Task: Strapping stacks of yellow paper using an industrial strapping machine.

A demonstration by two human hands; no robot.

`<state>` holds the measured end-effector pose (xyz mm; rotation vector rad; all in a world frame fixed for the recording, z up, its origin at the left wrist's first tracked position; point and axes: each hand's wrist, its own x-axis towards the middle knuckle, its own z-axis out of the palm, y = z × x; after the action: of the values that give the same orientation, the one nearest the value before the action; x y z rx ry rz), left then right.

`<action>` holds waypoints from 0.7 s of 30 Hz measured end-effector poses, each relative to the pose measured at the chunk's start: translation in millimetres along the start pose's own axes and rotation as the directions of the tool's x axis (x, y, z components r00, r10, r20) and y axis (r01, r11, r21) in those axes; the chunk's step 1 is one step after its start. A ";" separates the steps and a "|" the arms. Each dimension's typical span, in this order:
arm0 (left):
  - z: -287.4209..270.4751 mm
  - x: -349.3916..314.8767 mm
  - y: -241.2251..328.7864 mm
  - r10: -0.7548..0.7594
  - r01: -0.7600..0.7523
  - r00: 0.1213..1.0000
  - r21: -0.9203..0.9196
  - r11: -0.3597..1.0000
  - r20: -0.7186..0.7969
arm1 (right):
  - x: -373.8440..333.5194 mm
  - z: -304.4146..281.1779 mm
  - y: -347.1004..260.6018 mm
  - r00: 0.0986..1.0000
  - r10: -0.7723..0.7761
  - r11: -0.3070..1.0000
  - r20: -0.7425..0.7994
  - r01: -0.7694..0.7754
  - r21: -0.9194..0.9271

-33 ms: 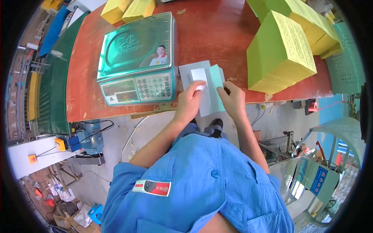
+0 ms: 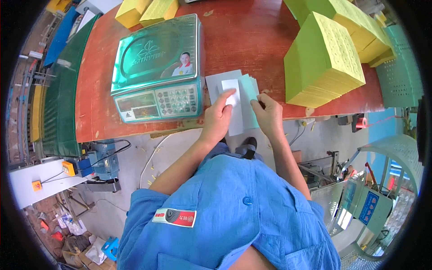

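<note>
A narrow white paper strip (image 2: 230,85) lies over pale grey-white sheets (image 2: 216,80) at the table's front edge, the lower end hanging past it. My left hand (image 2: 218,119) holds these papers, index finger pressed on the strip and thumb just below; its other fingers are hidden. To the right, several light green sheets (image 2: 247,87) overlap in a slightly fanned stack. My right hand (image 2: 270,116) pinches their right edge between thumb and curled fingers.
A scale (image 2: 155,67) with a shiny green pan stands left of the papers on the red table (image 2: 243,40). Stacks of yellow-green sheets (image 2: 321,63) stand at right, and yellow blocks (image 2: 157,12) at the far left. Machine frames flank the table.
My left index finger has straightened and slid up the white strip, apart from the thumb. The light green sheets now show more fanned edges under my right hand.
</note>
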<state>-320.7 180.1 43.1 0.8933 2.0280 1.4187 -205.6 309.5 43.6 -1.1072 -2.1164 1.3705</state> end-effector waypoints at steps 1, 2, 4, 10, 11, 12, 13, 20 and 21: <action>-3.6 -2.3 6.8 0.047 -0.046 0.999 0.048 0.998 -0.023 | -0.2 2.5 -2.1 0.997 -0.030 0.999 -0.065 0.028 -0.023; -8.1 -4.7 15.5 0.097 -0.092 0.994 0.097 0.991 -0.044 | -1.9 2.7 -3.5 0.997 -0.039 0.999 -0.067 0.038 -0.027; -21.3 -10.7 32.0 0.054 -0.059 0.998 0.181 0.982 0.029 | -8.0 3.6 -6.0 0.962 -0.040 0.996 -0.271 0.058 0.061; -53.8 -19.2 50.9 0.165 -0.165 0.984 -0.005 0.986 -0.071 | -12.6 -17.7 -23.6 0.907 -0.084 0.967 -0.412 0.174 0.188; -59.6 -17.7 44.8 0.249 -0.248 0.967 0.018 0.969 -0.059 | -13.3 -20.8 -24.4 0.913 -0.046 0.949 -0.405 0.166 0.267; -66.2 -16.8 38.8 0.329 -0.328 0.943 0.043 0.944 -0.049 | -14.1 -22.2 -25.8 0.921 -0.012 0.924 -0.390 0.159 0.347; -72.8 -18.8 40.8 0.284 -0.282 0.959 0.056 0.958 -0.025 | -14.8 -23.6 -26.2 0.929 0.032 0.864 -0.369 0.160 0.477; -93.5 -32.8 17.9 0.179 -0.168 0.981 0.131 0.977 -0.077 | 1.9 -4.1 -4.1 0.952 0.137 0.808 -0.273 0.052 0.587; -95.8 -34.3 21.3 0.175 -0.164 0.981 0.133 0.977 -0.078 | 6.1 -2.9 1.3 0.967 0.070 0.904 -0.244 0.041 0.425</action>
<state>-362.3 100.7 95.8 1.0976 2.1724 1.4562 -206.9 316.2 43.2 -1.0478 -1.5308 1.5131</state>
